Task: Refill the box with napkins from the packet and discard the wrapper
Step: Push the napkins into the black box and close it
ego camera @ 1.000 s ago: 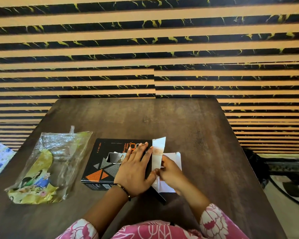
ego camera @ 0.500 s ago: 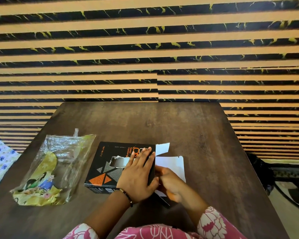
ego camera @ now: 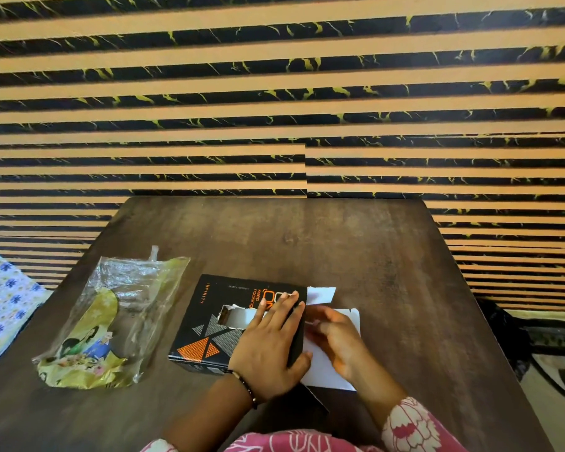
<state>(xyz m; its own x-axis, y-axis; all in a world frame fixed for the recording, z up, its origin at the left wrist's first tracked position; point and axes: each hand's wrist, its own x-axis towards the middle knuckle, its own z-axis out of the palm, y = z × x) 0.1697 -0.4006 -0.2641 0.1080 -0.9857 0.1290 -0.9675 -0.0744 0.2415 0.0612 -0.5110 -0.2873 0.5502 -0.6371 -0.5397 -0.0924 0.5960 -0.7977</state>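
Observation:
A black box point(ego camera: 206, 324) with orange triangles lies on the dark wooden table point(ego camera: 307, 239), and a ragged hole point(ego camera: 235, 316) is cut in its top. My left hand point(ego camera: 268, 347) lies flat on the box's right half, fingers straight, thumb at the right end. My right hand point(ego camera: 336, 344) is at the box's open right end, over a large white flap point(ego camera: 327, 373). Its fingers are blurred. A smaller white flap point(ego camera: 320, 293) sticks out behind. The napkin wrapper point(ego camera: 111, 321), clear and yellow plastic, lies crumpled to the left of the box. No napkins show.
A striped black and tan wall point(ego camera: 281, 93) rises right behind the table's far edge. A blue-flowered cloth point(ego camera: 4, 305) lies off the table to the left. Dark objects and a cable point(ego camera: 542, 347) sit on the floor to the right.
The white flap that stood upright at the box's right end has gone down flat. My right hand has shifted closer to the box end. My left hand stays pressed on the box.

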